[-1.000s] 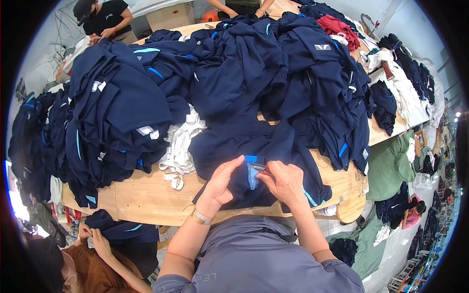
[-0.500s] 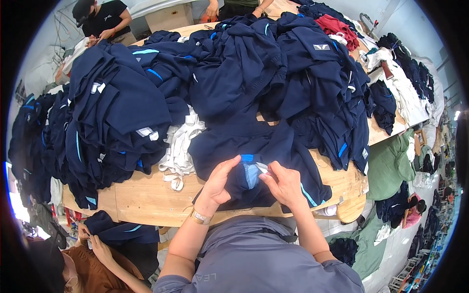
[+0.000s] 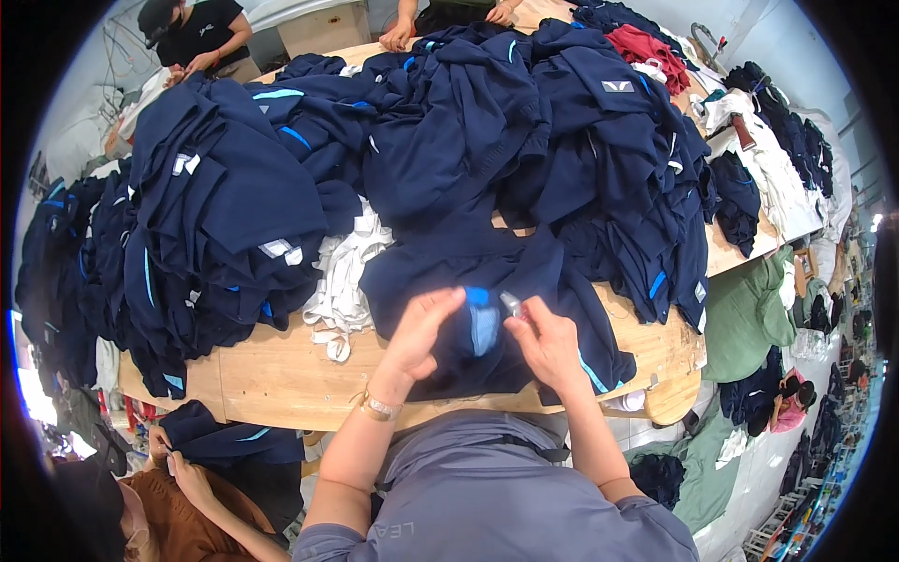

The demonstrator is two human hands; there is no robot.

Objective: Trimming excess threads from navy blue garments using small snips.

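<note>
My left hand (image 3: 421, 333) pinches the edge of a navy garment (image 3: 440, 267) that lies spread in front of me. Under its fingertips is a bright blue strip, and below that a light-blue lining patch (image 3: 483, 330), both blurred. Just to the right, my right hand (image 3: 541, 339) is closed on a small silvery-grey tool (image 3: 510, 302), its tip angled up and left. Motion blur hides the tool's exact kind. A gap separates this tool from the blue patch.
Heaps of navy garments (image 3: 215, 187) cover the wooden table (image 3: 272, 384). Beside my garment lies a bundle of white strips (image 3: 342, 281). A red cloth (image 3: 646, 58) sits at the far right. Co-workers handle cloth at lower left (image 3: 192, 478) and beyond the table (image 3: 206, 47).
My right hand has moved slightly right, drawing the silvery tool away from the light-blue patch. My left hand keeps its hold and has shifted slightly. At the back, a co-worker's hand has moved.
</note>
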